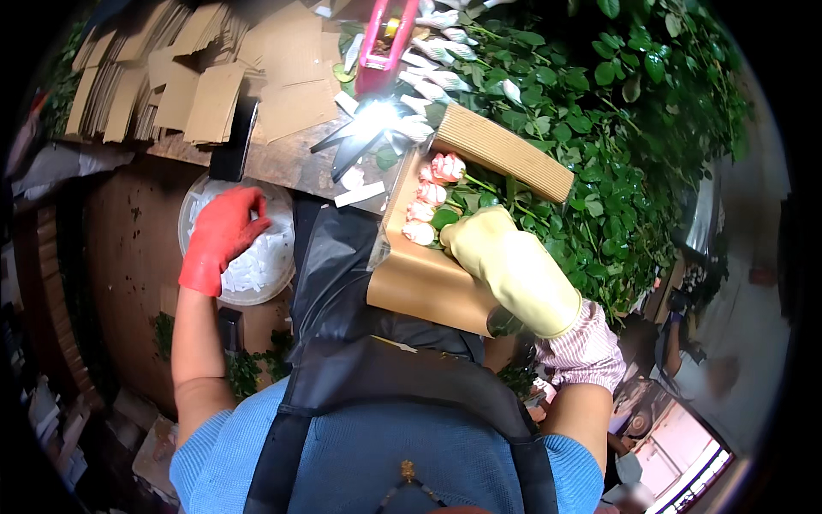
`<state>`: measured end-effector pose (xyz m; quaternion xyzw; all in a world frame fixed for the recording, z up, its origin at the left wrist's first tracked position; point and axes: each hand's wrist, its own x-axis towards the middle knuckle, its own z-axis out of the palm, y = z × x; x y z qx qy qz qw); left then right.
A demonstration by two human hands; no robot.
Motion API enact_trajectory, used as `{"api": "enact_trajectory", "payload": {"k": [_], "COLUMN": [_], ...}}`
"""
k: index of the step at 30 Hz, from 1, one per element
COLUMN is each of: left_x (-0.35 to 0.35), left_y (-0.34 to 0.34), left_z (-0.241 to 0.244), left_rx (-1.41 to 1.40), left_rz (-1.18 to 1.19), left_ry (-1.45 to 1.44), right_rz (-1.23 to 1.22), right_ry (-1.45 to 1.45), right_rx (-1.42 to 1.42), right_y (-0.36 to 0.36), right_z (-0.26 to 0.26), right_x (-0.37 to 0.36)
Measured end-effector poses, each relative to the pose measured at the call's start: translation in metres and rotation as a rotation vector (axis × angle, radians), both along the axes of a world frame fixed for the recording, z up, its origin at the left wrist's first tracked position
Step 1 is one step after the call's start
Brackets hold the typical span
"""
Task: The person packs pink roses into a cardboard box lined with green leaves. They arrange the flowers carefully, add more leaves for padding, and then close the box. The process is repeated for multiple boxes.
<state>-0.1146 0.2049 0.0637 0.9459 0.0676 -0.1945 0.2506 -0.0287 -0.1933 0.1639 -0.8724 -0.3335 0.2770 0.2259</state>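
Observation:
My left hand (pixel 225 238), in a red rubber glove, hovers over a round white tub (pixel 186 221) of white strips (pixel 257 266). Its thumb and forefinger are apart, and nothing shows between them. My right hand (pixel 514 266) wears a pale yellow rubber glove under a striped sleeve. It rests beside several pink-and-cream roses (pixel 431 193) lying in a row on brown corrugated cardboard (pixel 437 289). Its fingertips are curled next to a leaf by the lowest rose; whether they grip a stem is hidden. A raised cardboard flap (pixel 507 151) stands along the far side of the roses.
Stacks of cut cardboard (pixel 154 83) stand on the wooden table (pixel 282 164) at the upper left. A pink tape dispenser (pixel 385 38) is beyond a glaring bright spot. White net-sleeved buds (pixel 443 80) lie beside a large heap of leafy stems (pixel 597 128). Other people are at the lower right.

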Motion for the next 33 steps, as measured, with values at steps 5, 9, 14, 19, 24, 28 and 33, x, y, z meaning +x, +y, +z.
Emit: {"api": "enact_trajectory", "payload": {"k": [5, 9, 14, 19, 24, 28, 33], "left_x": [0.011, 0.053, 0.071, 0.072, 0.078, 0.078, 0.076], "left_y": [-0.033, -0.13, -0.167, -0.163, -0.16, -0.158, -0.158], "left_z": [-0.016, -0.023, -0.097, -0.089, -0.082, -0.065, -0.065], "left_rx": [-0.368, -0.615, -0.894, -0.856, -0.673, -0.56, -0.629], "left_rz": [0.006, 0.017, -0.209, -0.22, -0.371, -0.417, -0.32], "left_ry": [-0.042, -0.084, -0.107, -0.103, -0.101, -0.038, 0.065], "right_rz": [0.148, 0.238, 0.226, 0.051, 0.094, 0.18, 0.282], "right_ry": [-0.005, 0.093, 0.253, -0.276, -0.317, -0.304, -0.25], "right_rx": [-0.393, -0.685, -0.833, -0.116, -0.363, -0.237, -0.278], "right_y": [0.022, 0.029, 0.025, 0.002, 0.015, 0.014, 0.016], "right_z": [-0.033, -0.084, -0.09, -0.032, -0.075, -0.068, -0.082], "right_x": [0.012, 0.021, 0.025, 0.021, 0.012, 0.016, 0.022]}}
